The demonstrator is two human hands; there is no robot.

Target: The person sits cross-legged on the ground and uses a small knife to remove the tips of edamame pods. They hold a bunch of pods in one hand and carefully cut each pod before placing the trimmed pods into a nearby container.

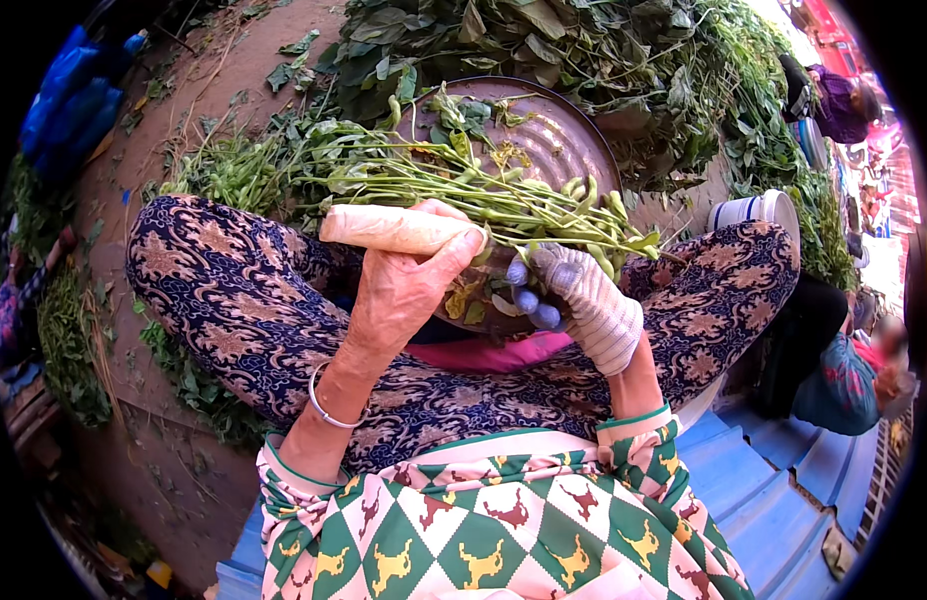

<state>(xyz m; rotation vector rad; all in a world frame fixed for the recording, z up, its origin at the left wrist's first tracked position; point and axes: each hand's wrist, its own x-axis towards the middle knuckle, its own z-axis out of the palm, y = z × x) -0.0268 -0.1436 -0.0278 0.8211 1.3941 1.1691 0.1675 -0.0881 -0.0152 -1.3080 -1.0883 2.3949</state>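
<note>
My bare left hand [411,277], with a bangle at the wrist, grips a pale cylindrical piece [392,229] under the thumb; what it is, I cannot tell. Its right end meets a bundle of green bean stems with pods [471,191], which lies across a round metal pan [568,139] in front of my lap. On my right hand [576,292] is a striped knit glove with blue-grey fingertips. Its fingers curl around green pods [535,279] at the bundle's lower edge, mostly hidden by the glove. Loose leaves lie in the pan.
Beyond the pan rises a large heap of leafy plants [553,45]. A white bucket [778,206] stands past my right knee, and blue ridged panels [756,487] lie beside me. Other people sit at the right [838,382] and far left. Blue plastic [70,105] is at upper left.
</note>
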